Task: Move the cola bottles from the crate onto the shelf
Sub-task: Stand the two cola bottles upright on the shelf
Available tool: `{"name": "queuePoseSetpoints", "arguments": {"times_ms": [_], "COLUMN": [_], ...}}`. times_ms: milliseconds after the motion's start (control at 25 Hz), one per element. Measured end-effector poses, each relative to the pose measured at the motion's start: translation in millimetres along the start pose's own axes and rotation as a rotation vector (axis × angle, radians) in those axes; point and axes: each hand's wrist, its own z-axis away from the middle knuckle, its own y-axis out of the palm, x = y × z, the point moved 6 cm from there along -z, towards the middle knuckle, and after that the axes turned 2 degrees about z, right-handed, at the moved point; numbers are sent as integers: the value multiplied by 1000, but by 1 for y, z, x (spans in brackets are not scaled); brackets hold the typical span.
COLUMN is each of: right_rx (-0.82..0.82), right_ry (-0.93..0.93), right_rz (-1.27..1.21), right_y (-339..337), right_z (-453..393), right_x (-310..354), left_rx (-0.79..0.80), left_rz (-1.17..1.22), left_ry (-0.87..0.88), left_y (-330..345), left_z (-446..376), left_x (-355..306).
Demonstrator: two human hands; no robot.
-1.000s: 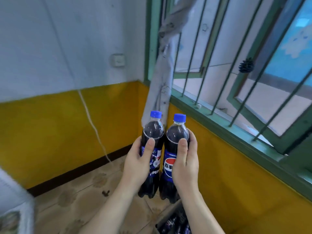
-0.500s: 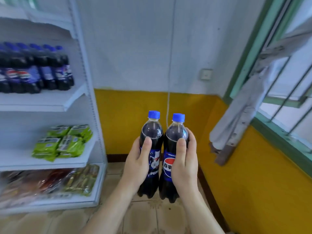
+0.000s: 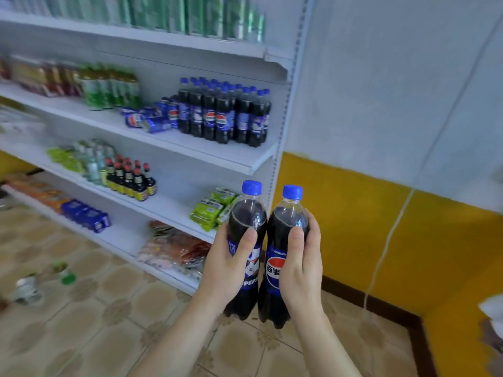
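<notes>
White shelf unit [image 3: 275, 159] ahead-left of me, four boards in view. Top board: row of green cans [image 3: 190, 14]. Next board: cola bottles [image 3: 223, 115] clustered upright at the right end, blue cola cans [image 3: 152, 119] just beside them on the left, some lying on their sides, then green bottles [image 3: 109, 88] and blurred reddish ones farther left. Third board: dark sauce bottles [image 3: 130, 178] with red caps, clear bottles beside them, green packets [image 3: 212, 208] at the right end. Bottom board: blue packs [image 3: 87, 216], red snack bags [image 3: 174, 246]. Tiled floor [image 3: 109, 322] carries a can and a green-capped item at left, both blurred.
</notes>
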Motion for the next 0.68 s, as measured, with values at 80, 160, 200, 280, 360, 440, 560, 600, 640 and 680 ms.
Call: {"name": "queuePoseSetpoints", "arguments": {"times_ms": [80,160,200,280,360,440,560,600,640,680], "right_rx": [60,121,154,217,279,318,351,360,366,369], "right_ry": [-30,-54,-53,-54,-60,-63,-61,-63,-68,-73], "right_rz": [-30,-54,-59,-66,-85,-113,-140,-151,-161,-169], "right_y": [26,48,57,76,92,106,129,138,145,154], "right_z": [-7,-19,-25,-39,-53,-65,-80,-84,-88,-92], "right_x": [5,8,9,11,13,13,7,5,5,4], "left_rx": [-73,-132,-161,-208,-246,-273,-301,-310,-315,-318], "left_rz": [-30,-58,-68,-87,-96,-97,-109,-116,-127,-143], "left_ry": [14,20,19,13,13,17,37,29,23,21], "left_y": [-21,-37,-43,-53,-60,-68,-82,-88,-94,-101], "left_z": [-10,-22,-27,-41,-54,-69,-89,-95,-101,-109], "left_x": [-3,-6,-6,-7,-8,-7,-2,1,3,4]}}
